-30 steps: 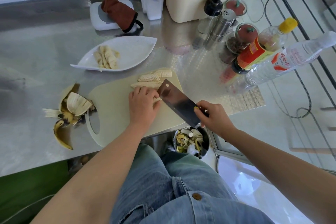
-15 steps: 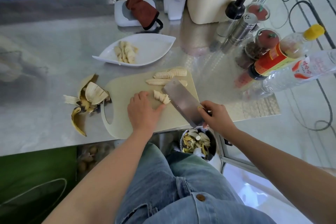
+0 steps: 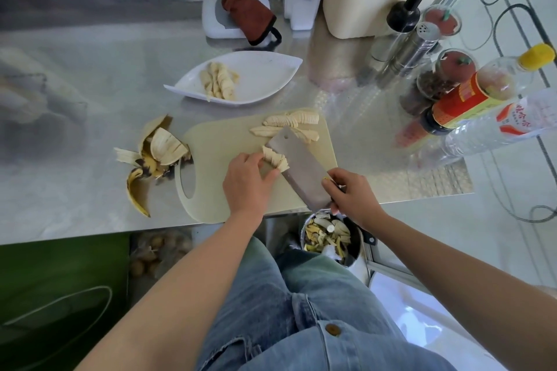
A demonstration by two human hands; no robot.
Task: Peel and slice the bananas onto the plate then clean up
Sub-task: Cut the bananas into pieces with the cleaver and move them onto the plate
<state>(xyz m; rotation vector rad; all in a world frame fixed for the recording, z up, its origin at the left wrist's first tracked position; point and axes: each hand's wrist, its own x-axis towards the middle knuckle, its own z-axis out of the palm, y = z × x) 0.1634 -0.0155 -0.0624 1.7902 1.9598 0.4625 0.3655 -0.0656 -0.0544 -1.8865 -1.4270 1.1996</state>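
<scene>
left fingers (image 3: 252, 157) pinching one banana pile (image 3: 275, 158) (three on board (image 3: 217, 144)), right fingers (image 3: 334, 175) gripping cleaver (image 3: 297, 167)

Cleaver (image 3: 298, 166) handle hidden inside right hand (image 3: 351, 194). Blade covers part of the sliced banana (image 3: 265, 131) behind it. Basket (image 3: 376, 12) cropped at top, clear bottle (image 3: 509, 123) at right edge. Bin (image 3: 328, 236) partly under bench (image 3: 75, 184) edge and right wrist.

The person wears faded light-blue denim jeans (image 3: 301, 310) with a round brown metal button (image 3: 333, 330) and a frayed seam edge (image 3: 238, 343). The left hand (image 3: 245, 182), the right hand (image 3: 351, 194) and the forearms (image 3: 187, 280) are bare.
</scene>
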